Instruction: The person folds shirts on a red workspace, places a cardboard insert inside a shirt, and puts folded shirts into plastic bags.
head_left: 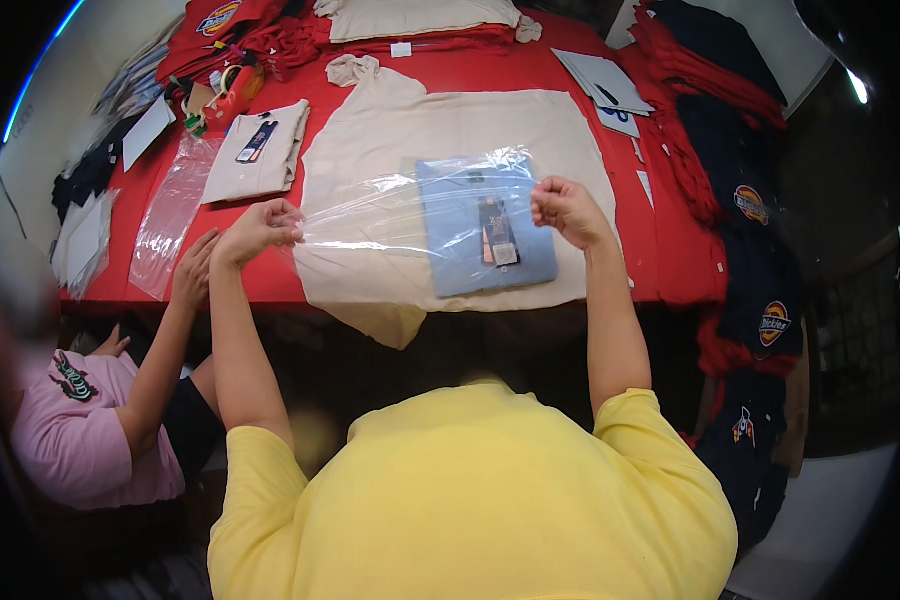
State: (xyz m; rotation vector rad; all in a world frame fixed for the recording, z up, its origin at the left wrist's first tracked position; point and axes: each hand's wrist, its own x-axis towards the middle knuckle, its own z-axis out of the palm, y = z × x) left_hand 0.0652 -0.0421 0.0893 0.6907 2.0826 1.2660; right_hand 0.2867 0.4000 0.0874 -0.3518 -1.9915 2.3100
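Note:
Between my two hands a clear plastic bag (365,225) is stretched sideways over the table. My left hand (262,228) is closed, pinching the bag's left end. On the right, my right hand (568,210) pinches the bag near the upper right corner of a folded light blue shirt (526,265). A dark hang tag (497,232) lies on the shirt's front. Shiny plastic covers at least part of the shirt; I cannot tell whether it is fully inside. Under both spreads a cream garment (470,118), its lower edge hanging over the table's front.
A co-worker in a pink top (95,430) sits at the left, a hand by my left forearm. A folded beige garment (260,150), another clear bag (175,215) and tape rolls (232,85) lie left on the red-covered table (450,72). Navy and red garments (735,200) hang right.

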